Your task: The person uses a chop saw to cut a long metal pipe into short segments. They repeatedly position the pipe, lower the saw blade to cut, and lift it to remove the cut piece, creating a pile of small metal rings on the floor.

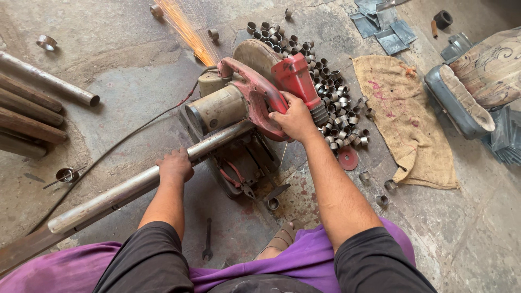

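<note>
A red and grey chop saw [244, 103] stands on the concrete floor in front of me, throwing orange sparks [187, 32] toward the far left. My right hand [296, 118] grips its red handle from above. A long steel pipe [135, 187] runs from the lower left into the saw's vise. My left hand [175, 164] presses down on that pipe just short of the saw. A heap of several short cut pipe rings [331, 92] lies to the right of the saw.
More pipes [43, 97] lie at the left edge. A burlap sack [407, 119] is spread at the right, with a wooden stool [472, 87] beyond it. A spanner [207, 239], pliers [239, 182], a red disc [347, 158] and loose rings lie near my knees.
</note>
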